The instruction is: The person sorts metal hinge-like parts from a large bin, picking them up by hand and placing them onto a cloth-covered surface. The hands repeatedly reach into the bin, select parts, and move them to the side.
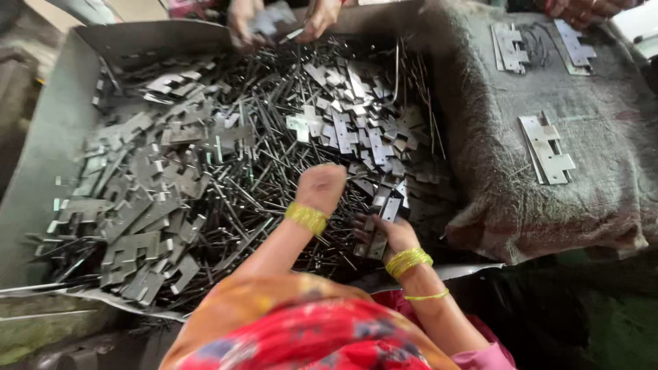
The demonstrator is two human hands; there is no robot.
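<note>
Here I see my right hand (394, 233) gripping a small stack of notched flat metal plates (381, 223) at the near edge of the heap of pins and plates (226, 171), fingers wrapped around them. My left hand (321, 186) hovers just beside, over the thin pins; its fingers are turned away, so I cannot tell whether they are closed. Another person's hands (281, 20) work at the metal tray's (48, 137) far end. Finished plates (546, 149) lie on the grey cloth (493, 164).
</note>
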